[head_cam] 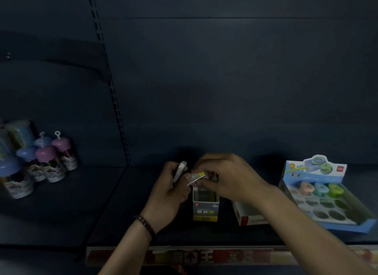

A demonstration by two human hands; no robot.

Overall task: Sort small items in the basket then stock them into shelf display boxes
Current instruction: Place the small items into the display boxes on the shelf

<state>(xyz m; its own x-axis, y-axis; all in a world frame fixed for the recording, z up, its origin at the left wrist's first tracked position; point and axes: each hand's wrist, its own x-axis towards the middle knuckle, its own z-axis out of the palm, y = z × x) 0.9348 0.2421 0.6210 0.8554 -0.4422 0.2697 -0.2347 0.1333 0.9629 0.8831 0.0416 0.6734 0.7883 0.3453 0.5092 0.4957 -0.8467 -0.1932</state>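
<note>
Head view, lower centre of the frame. "What have you got there?" my workmate asks.

"Two of the small items. My left hand (168, 189) has its fingers curled round a grey-white packet (181, 170), held on edge. My right hand (229, 178) pinches the yellow-striped packet (196, 177) between thumb and fingertips. It hangs tilted, just above the open top of the narrow white display box (205, 208) on the shelf (114, 209)."

"And the basket?"

"Out of the picture, so I can't tell how much is left to sort."

"So this one goes in now?"

"I judge so. There is something dark in the box already, though the light is too poor to say what. I'd turn the packet upright, square its edges to the box walls, and lower it rather than drop it. The box is tall and narrow, so a push against its rim could tip it towards the red-and-white carton (245, 215) just to its right in the frame. I'd let go only once the packet sits down inside."

"Anything else nearby?"

"Far right, a blue tray (347, 227) with round pink, blue and green pieces in its back row. Far left, capped jars (51, 162), well apart from my hands."
</note>
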